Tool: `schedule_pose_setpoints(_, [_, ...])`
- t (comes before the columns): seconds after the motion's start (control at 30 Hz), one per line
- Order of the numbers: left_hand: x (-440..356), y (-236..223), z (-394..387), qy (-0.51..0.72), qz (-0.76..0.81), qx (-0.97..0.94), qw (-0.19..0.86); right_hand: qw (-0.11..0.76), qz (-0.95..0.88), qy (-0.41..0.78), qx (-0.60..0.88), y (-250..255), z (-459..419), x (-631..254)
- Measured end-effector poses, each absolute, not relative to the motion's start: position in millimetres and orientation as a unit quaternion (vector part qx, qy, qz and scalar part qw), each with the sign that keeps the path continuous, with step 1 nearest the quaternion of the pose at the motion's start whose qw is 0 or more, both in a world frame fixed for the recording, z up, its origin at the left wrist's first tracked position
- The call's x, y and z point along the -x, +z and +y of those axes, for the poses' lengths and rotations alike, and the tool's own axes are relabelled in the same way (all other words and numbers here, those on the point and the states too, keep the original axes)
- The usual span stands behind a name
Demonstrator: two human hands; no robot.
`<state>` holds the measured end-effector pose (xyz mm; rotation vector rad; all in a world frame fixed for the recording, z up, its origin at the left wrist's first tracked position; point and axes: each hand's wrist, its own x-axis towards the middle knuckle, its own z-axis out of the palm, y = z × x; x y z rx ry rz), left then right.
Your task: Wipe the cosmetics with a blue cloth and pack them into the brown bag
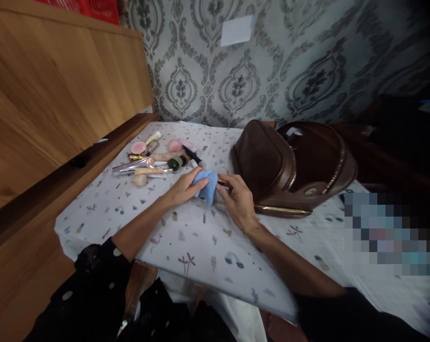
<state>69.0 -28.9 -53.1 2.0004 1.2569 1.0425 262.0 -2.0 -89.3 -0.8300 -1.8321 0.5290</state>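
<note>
Over the worktop (197,237), the left hand (183,189) clamps its fingers on a blue cloth (208,191), the right hand (241,202) on a thin dark thing (222,184). Probably wiping; next rub needs steady holding.

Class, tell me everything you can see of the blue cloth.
The blue cloth looks soft and slightly fuzzy, like towelling. It is bunched, with one end drooping. The left hand grips it over the patterned table cover, left of the brown bag; the right hand, holding a slim dark item, is close beside it. Whether the cloth touches that item is unclear.
</note>
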Motion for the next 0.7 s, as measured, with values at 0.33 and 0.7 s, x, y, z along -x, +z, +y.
schedule_pose_setpoints(0.33, [-56, -52, -23, 0.317, 0.436, -0.79, 0.293, 0.487, -0.788, 0.135, 0.351, -92, -2, -262])
schedule_pose_setpoints(0.7, [-51, -55, -18, 0.228, 0.469, -0.834, 0.177, 0.447, -0.812, 0.055, 0.371, -91, -7, -263])
